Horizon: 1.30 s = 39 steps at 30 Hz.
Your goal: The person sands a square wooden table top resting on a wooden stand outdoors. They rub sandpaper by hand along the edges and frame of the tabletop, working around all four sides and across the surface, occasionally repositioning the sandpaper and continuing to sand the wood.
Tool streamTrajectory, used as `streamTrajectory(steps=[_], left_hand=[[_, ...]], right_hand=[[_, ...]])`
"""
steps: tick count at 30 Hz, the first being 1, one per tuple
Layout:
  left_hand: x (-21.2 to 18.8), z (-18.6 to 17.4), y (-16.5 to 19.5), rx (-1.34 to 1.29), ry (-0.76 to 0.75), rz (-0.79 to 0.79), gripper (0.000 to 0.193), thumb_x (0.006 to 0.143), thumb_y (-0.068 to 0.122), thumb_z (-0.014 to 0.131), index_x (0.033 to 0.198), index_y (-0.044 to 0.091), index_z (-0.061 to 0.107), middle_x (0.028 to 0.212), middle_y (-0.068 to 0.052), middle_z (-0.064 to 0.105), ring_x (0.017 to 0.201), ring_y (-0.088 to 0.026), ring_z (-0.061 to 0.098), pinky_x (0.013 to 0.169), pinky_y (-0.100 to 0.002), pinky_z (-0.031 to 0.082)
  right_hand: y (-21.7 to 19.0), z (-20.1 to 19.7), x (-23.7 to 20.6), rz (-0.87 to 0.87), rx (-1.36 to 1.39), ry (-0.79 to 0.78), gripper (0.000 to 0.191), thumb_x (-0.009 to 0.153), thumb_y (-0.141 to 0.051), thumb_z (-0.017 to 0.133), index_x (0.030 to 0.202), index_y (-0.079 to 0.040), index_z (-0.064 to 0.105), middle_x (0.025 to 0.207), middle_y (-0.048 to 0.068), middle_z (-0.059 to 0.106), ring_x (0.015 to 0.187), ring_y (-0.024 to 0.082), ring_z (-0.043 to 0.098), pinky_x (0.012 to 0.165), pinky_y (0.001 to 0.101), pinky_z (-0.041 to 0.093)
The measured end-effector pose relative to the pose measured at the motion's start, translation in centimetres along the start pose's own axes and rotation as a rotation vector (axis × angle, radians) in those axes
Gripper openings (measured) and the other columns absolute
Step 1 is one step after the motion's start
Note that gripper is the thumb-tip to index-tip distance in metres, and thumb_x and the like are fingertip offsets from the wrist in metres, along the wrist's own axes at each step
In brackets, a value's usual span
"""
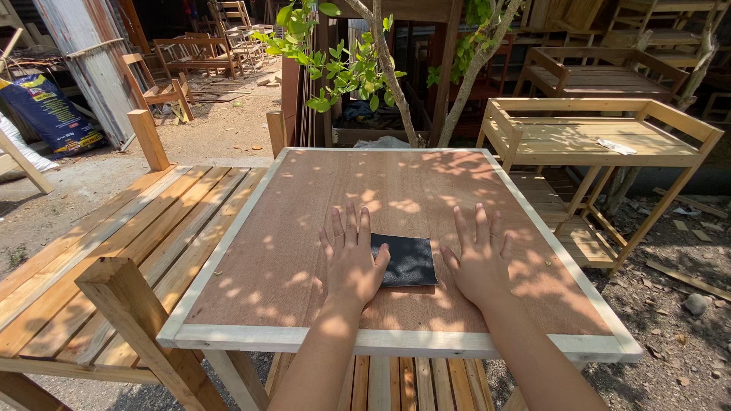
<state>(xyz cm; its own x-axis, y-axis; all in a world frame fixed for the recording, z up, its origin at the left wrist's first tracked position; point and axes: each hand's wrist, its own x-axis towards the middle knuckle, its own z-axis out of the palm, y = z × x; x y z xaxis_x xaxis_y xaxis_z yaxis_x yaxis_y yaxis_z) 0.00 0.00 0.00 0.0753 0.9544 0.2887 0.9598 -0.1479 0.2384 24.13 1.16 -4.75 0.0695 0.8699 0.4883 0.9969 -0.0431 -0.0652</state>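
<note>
A reddish-brown plywood panel (396, 190) with a pale wooden frame lies flat in front of me. On it, near the front edge, rests a dark sheet of sandpaper (409, 260). My left hand (350, 255) lies flat on the panel, fingers spread, its thumb on the sandpaper's left edge. My right hand (478, 255) is pressed flat on the panel just right of the sheet, fingers apart, touching or almost touching its right edge. Neither hand grips anything.
The panel sits on a slatted wooden bed frame (145, 228) with upright posts (148, 139). A pale wooden rack (594, 141) stands to the right, a small tree (396, 76) behind. Chairs and furniture frames fill the back; a dark sack (49, 110) lies at left. Dirt ground with scraps surrounds.
</note>
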Motion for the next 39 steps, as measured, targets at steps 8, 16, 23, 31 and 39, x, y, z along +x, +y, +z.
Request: streamTrajectory(steps=[8, 16, 23, 31, 39], left_hand=[[-0.1, -0.3, 0.0, 0.008, 0.011, 0.021, 0.081, 0.096, 0.05, 0.042, 0.162, 0.018, 0.009, 0.171, -0.008, -0.008, 0.155, -0.029, -0.016, 0.123, -0.055, -0.01], [-0.4, -0.7, 0.2, 0.01, 0.009, 0.012, 0.079, 0.098, 0.052, 0.041, 0.162, 0.019, 0.01, 0.171, -0.007, -0.007, 0.155, -0.028, -0.016, 0.124, -0.054, -0.009], [-0.5, -1.2, 0.6, 0.042, -0.096, -0.015, 0.078, 0.099, 0.053, 0.041, 0.162, 0.02, 0.01, 0.171, -0.008, -0.003, 0.156, -0.029, -0.01, 0.124, -0.054, -0.007], [-0.9, -1.6, 0.9, 0.005, -0.336, 0.03, 0.066, 0.101, 0.058, 0.041, 0.156, 0.02, 0.039, 0.168, -0.004, 0.029, 0.157, -0.024, 0.019, 0.129, -0.048, 0.014], [-1.6, -4.8, 1.2, -0.547, -0.274, -0.245, 0.08, 0.084, 0.017, 0.079, 0.152, 0.029, 0.04, 0.165, -0.002, 0.025, 0.153, -0.026, 0.027, 0.125, -0.041, 0.03]], right_hand=[[-0.7, -1.8, -0.2, 0.038, 0.037, -0.041, 0.08, 0.093, -0.065, 0.046, 0.161, -0.039, 0.013, 0.169, 0.009, 0.005, 0.156, 0.035, -0.004, 0.121, 0.0632, 0.006], [-1.0, -2.5, 0.0, 0.064, 0.035, -0.089, 0.082, 0.092, -0.065, 0.049, 0.161, -0.04, 0.012, 0.17, 0.006, 0.002, 0.155, 0.032, -0.006, 0.122, 0.0609, 0.004], [-0.9, -2.5, -0.2, 0.07, 0.073, -0.06, 0.083, 0.09, -0.062, 0.054, 0.161, -0.041, 0.016, 0.171, 0.006, 0.005, 0.157, 0.031, -0.004, 0.123, 0.0623, 0.004], [-0.9, -2.2, -0.4, -0.059, 0.045, 0.035, 0.081, 0.092, -0.06, 0.054, 0.16, -0.035, 0.019, 0.169, 0.013, 0.007, 0.154, 0.039, -0.002, 0.118, 0.0671, 0.006], [-2.2, -3.3, -0.7, -0.179, 0.105, 0.101, 0.08, 0.091, -0.061, 0.054, 0.16, -0.035, 0.022, 0.169, 0.011, 0.013, 0.155, 0.04, 0.004, 0.121, 0.0639, 0.009]])
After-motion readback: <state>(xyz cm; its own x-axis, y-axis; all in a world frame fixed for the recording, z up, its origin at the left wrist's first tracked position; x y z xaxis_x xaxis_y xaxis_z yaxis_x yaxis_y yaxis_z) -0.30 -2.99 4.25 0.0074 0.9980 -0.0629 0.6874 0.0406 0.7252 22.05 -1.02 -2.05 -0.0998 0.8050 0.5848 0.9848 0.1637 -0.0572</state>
